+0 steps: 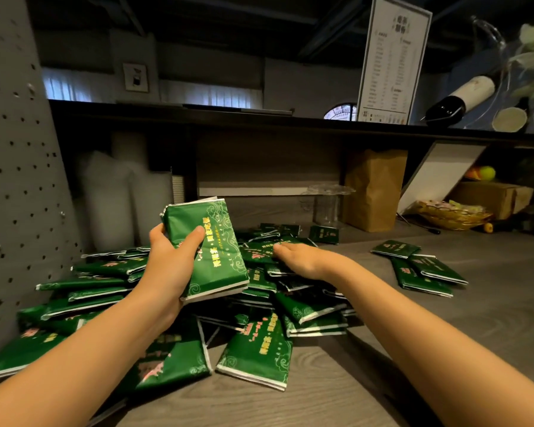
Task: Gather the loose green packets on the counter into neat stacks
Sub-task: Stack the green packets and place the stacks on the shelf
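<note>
The left hand point(170, 266) is gripping a squared stack of glossy green packets point(211, 257), thumb curled across its face, above the loose heap point(309, 309) sprawling on the grey wood-grain counter point(336, 389). The right hand point(301, 260) is lying flat, fingers straight, on the heap's flat rectangular packets.

green packets point(207, 251) w/ gold swirls, grey counter point(490, 303)
</note>
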